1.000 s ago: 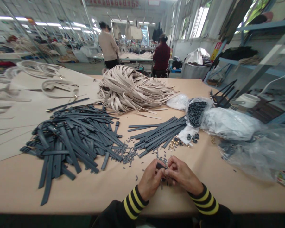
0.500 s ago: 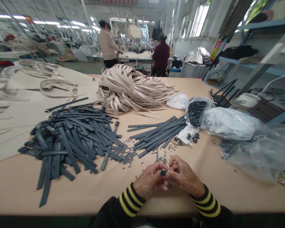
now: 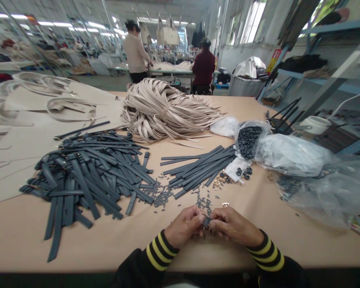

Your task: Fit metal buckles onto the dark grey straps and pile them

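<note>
My left hand [image 3: 186, 225] pinches a small dark grey strap piece [image 3: 207, 221] between thumb and fingers. From the other side my right hand [image 3: 235, 226] grips the same piece, fingers curled. A thin metallic glint shows at the left fingertips; I cannot make out its shape. Just above the right knuckles appears a small metal buckle [image 3: 225, 205]; whether it is held or lying on the table cannot be seen. Small dark grey bits [image 3: 204, 202] are scattered right beyond my fingertips. Farther out lies a bundle of flat dark grey straps [image 3: 198, 170].
To the left is a large heap of dark straps with metal fittings [image 3: 90, 172]. Behind it rests a coiled beige strap bundle [image 3: 165, 110]. Gold-coloured hardware [image 3: 220, 180], a bag of black rings [image 3: 248, 140] and plastic bags [image 3: 294, 156] lie to the right. Two people stand farther back.
My hands have shifted slightly, and the dark piece now points downward between them. The metal buckle has come into view above my right hand.
</note>
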`<state>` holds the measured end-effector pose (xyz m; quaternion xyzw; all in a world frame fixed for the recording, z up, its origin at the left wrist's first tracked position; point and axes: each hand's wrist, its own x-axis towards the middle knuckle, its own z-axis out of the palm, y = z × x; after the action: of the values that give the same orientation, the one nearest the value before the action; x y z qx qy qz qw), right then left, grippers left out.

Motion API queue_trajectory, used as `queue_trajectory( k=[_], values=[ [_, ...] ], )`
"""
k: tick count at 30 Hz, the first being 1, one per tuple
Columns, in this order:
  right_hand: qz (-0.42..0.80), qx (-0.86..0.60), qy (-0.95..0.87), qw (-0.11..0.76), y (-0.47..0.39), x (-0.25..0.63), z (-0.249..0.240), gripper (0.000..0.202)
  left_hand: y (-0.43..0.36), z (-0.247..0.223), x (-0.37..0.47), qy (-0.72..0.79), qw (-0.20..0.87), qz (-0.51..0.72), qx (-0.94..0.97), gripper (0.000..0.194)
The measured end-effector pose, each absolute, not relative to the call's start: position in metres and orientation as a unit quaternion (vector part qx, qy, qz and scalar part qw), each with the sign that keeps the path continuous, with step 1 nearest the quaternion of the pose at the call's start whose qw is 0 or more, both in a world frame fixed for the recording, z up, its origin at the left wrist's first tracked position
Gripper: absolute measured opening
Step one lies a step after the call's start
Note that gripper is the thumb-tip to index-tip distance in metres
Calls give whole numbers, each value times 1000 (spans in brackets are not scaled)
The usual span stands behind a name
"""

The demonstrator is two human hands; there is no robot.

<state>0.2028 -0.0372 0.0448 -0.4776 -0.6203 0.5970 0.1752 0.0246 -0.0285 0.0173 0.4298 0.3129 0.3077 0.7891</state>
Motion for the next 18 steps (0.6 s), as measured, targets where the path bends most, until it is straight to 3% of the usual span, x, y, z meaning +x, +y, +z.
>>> queue_trajectory(
  k=[4,9,13,18],
  values=[
    [617,-462,-610,184,-36,203,40,14,-27,21,25,415,650,331,544,26],
    [626,-447,-601,216,-36,201,33,27,-30,17,29,450,589,354,571,21],
    [606,-457,-617,210,-37,201,33,31,-32,12,29,458,579,366,567,18],
    [492,-457,-707,222,-38,201,36,29,-28,16,28,422,666,319,526,20]
  ],
)
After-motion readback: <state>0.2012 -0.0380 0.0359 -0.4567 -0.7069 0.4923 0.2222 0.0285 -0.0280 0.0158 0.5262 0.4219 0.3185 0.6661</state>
